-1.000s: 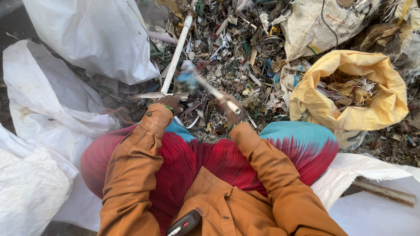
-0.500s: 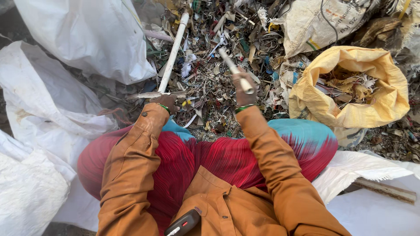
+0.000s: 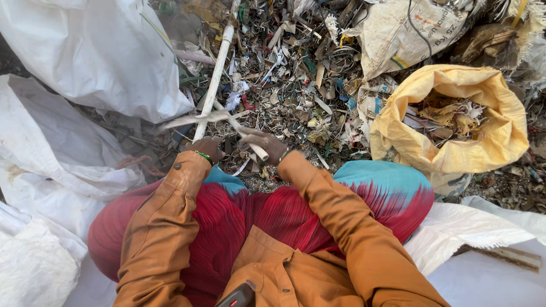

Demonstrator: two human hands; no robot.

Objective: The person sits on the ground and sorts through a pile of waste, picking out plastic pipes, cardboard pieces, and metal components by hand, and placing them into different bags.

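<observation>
I sit in front of a heap of mixed plastic scrap point(image 3: 296, 74). My right hand point(image 3: 266, 145) is closed around a short white stick-like tool point(image 3: 242, 129) that points up and left. My left hand point(image 3: 206, 149) grips the near end of a long white plastic pipe point(image 3: 215, 79), which runs away from me into the heap. A flat whitish strip point(image 3: 196, 119) lies across the pipe just above my left hand, and the tool's tip rests against it. Orange sleeves cover both arms.
A big white sack point(image 3: 96, 51) lies at the upper left and more white sacking point(image 3: 40, 170) at the left. An open yellow woven bag point(image 3: 455, 122) holding scraps stands at the right. Another pale printed sack point(image 3: 409, 31) lies behind it.
My right hand has swung the white tool down from out over the scrap heap to the pipe by my left hand. My left hand has stayed on the pipe.
</observation>
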